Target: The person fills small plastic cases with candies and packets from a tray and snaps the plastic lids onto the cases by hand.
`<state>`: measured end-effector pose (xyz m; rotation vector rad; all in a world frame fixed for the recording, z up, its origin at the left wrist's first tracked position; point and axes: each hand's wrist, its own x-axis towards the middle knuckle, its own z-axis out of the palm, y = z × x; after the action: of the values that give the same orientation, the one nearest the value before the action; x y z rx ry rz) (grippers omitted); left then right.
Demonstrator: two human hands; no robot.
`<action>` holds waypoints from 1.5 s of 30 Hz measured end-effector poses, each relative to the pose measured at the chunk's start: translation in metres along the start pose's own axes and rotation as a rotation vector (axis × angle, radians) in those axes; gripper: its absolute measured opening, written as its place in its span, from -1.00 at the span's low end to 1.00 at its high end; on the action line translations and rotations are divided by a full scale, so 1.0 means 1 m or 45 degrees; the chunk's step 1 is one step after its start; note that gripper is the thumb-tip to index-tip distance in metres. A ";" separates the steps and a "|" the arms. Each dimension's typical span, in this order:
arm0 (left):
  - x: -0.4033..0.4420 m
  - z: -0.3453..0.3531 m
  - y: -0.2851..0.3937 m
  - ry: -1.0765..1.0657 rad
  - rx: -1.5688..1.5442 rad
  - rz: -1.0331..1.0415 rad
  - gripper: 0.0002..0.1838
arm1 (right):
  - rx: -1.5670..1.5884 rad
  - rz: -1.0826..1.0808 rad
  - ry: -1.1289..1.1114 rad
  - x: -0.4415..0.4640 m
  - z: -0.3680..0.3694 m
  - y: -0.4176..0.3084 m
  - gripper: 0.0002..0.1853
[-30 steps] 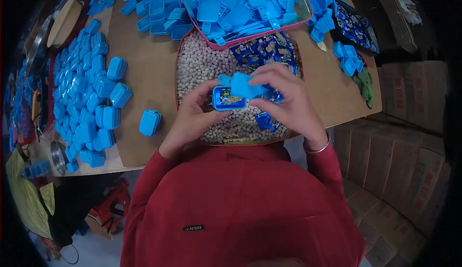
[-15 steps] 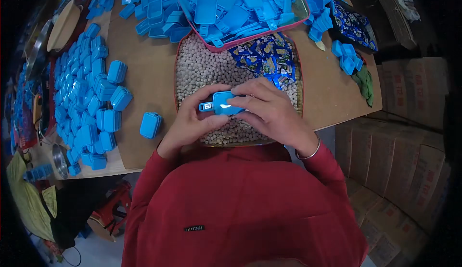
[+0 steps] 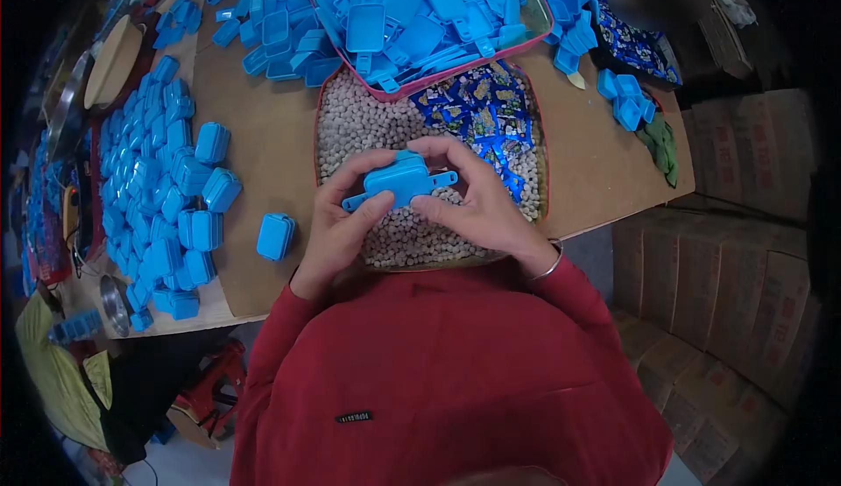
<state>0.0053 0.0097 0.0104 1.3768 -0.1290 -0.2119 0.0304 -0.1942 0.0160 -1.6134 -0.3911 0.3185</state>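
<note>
Both hands hold a small blue plastic box (image 3: 399,179) with its latch tabs sticking out at the two ends. My left hand (image 3: 344,210) is closed around its left end, thumb on the near side. At the right end my right hand (image 3: 477,201) grips it with thumb and curled fingers. Below the hands lies a tray (image 3: 545,166) of small whitish round pellets (image 3: 363,123), with blue printed packets (image 3: 491,114) heaped at its upper right. A closed blue box (image 3: 275,236) sits alone on the table to the left.
A pink-rimmed tray (image 3: 455,73) full of blue box parts (image 3: 412,26) overlaps the far side of the pellet tray. Many closed blue boxes (image 3: 158,179) crowd the table's left. At right are a green cloth (image 3: 661,149), loose blue parts (image 3: 626,101) and stacked cartons (image 3: 727,250).
The box has turned in my hands, and a latch tab now sticks out at each end. My right hand has shifted from over the box to its right end.
</note>
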 end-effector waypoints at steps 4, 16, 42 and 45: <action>0.006 0.013 0.018 0.070 0.629 0.375 -0.38 | -0.338 -0.098 0.175 -0.002 0.004 -0.013 -0.31; 0.023 0.027 0.002 0.198 0.836 0.551 -0.63 | -0.401 -0.543 0.288 -0.001 0.016 0.014 -0.55; 0.011 0.009 0.002 0.028 0.564 0.514 -0.39 | -0.602 -0.649 0.031 0.000 -0.008 -0.056 -0.91; 0.016 0.019 -0.001 0.303 0.633 0.854 -0.40 | -0.591 -0.610 0.071 0.007 -0.009 -0.060 -0.85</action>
<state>0.0171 -0.0119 0.0124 1.7552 -0.4556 0.5785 0.0371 -0.1951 0.0763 -1.9061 -0.8345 -0.1974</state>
